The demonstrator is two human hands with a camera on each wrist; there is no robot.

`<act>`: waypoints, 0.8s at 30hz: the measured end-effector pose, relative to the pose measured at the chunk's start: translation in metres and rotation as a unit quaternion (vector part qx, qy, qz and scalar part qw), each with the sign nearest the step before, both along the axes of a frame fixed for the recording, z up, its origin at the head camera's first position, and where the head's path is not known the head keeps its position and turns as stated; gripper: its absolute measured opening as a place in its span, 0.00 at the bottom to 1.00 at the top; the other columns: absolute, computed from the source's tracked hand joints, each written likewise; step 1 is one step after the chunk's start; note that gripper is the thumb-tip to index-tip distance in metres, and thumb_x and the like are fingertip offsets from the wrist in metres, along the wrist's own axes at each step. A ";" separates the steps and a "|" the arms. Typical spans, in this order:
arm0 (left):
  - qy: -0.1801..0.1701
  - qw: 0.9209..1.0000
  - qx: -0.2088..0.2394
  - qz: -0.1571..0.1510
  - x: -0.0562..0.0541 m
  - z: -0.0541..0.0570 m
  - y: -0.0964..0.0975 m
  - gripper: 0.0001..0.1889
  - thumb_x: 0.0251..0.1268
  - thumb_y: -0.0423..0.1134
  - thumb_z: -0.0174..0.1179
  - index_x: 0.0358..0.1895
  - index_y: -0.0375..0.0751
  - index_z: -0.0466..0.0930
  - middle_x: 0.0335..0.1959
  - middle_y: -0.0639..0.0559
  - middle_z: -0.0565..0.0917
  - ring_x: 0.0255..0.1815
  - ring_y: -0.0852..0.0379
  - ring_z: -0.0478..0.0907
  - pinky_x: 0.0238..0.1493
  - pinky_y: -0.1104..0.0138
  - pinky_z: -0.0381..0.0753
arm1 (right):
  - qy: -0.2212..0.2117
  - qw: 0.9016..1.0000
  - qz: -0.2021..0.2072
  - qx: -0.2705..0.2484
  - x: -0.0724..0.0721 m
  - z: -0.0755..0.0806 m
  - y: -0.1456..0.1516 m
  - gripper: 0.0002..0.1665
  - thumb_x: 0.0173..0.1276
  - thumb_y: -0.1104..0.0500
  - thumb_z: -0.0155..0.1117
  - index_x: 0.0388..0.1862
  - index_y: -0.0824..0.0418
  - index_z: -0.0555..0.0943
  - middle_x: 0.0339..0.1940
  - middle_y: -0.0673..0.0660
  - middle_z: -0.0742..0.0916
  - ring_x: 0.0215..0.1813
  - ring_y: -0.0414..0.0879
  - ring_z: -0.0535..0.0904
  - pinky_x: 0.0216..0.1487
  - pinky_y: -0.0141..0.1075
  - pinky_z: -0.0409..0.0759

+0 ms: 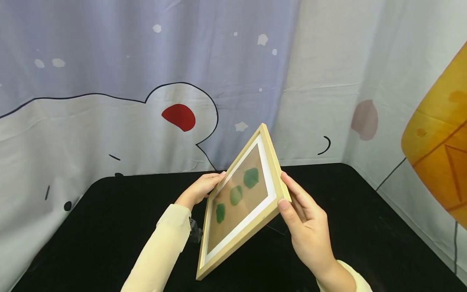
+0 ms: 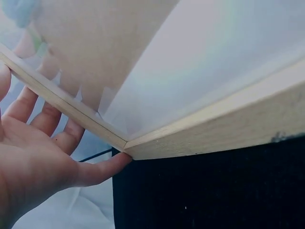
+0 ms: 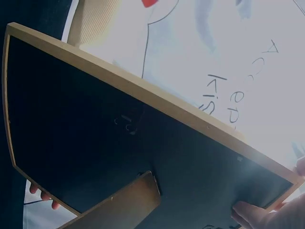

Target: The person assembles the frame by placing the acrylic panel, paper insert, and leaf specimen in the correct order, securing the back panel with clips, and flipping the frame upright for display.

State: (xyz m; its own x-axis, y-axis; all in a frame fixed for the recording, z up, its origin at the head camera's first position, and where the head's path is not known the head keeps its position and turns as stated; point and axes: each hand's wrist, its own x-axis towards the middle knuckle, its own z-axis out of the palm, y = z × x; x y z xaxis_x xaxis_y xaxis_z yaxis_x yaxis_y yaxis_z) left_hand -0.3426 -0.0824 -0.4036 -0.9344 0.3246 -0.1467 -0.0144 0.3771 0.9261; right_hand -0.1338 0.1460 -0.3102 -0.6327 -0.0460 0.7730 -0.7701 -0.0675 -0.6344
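Note:
A picture frame (image 1: 235, 202) of pale wood is held tilted above the black table. Behind its clear front, a white mat borders a brown sheet with three green leaf shapes. My left hand (image 1: 202, 188) grips the far left side; in the left wrist view, one finger of this left hand (image 2: 43, 152) reaches the wooden corner. At the opposite side my right hand (image 1: 308, 223) pinches the frame near a corner, thumb on the front edge. The right wrist view shows the black backing (image 3: 71, 119) and a brown stand leg (image 3: 124, 205), with right fingers (image 3: 250, 212) against the back.
Below the frame spreads a black-covered table (image 1: 109, 227). A printed curtain (image 1: 109, 52) hangs behind it, with another pale curtain side on the right bearing an orange shape (image 1: 441, 150). A small dark device (image 1: 195, 231) shows beside the left wrist.

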 end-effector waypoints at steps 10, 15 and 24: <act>-0.017 0.998 0.020 0.048 0.001 -0.001 -0.012 0.28 0.73 0.58 0.47 0.62 0.38 0.74 0.52 0.44 0.78 0.54 0.47 0.74 0.58 0.39 0.68 | -0.022 0.999 0.030 -0.024 -0.015 0.000 0.003 0.24 0.72 0.75 0.43 0.67 0.75 0.66 0.64 0.58 0.78 0.60 0.45 0.77 0.56 0.32 0.77; -0.025 0.996 0.025 0.079 0.006 0.000 -0.023 0.30 0.73 0.58 0.45 0.64 0.38 0.71 0.59 0.40 0.74 0.60 0.43 0.70 0.59 0.35 0.65 | -0.061 0.993 0.080 -0.059 -0.032 0.000 0.008 0.24 0.75 0.70 0.42 0.68 0.72 0.66 0.65 0.55 0.76 0.62 0.44 0.75 0.58 0.32 0.75; -0.035 0.990 0.036 0.133 0.023 0.002 -0.044 0.32 0.73 0.60 0.44 0.68 0.40 0.68 0.65 0.38 0.69 0.66 0.38 0.65 0.59 0.33 0.63 | -0.109 0.982 0.136 -0.067 -0.062 0.003 0.014 0.27 0.76 0.64 0.42 0.68 0.80 0.60 0.61 0.52 0.79 0.61 0.42 0.75 0.61 0.31 0.72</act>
State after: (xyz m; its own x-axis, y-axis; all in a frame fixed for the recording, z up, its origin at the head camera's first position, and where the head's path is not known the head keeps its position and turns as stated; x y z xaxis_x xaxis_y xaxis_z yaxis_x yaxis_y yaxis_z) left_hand -0.3192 -0.1268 -0.4013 -0.9765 0.0800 -0.1999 -0.1698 0.2847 0.9434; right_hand -0.1954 0.1601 -0.3075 -0.7626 -0.1430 0.6309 -0.5589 -0.3455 -0.7538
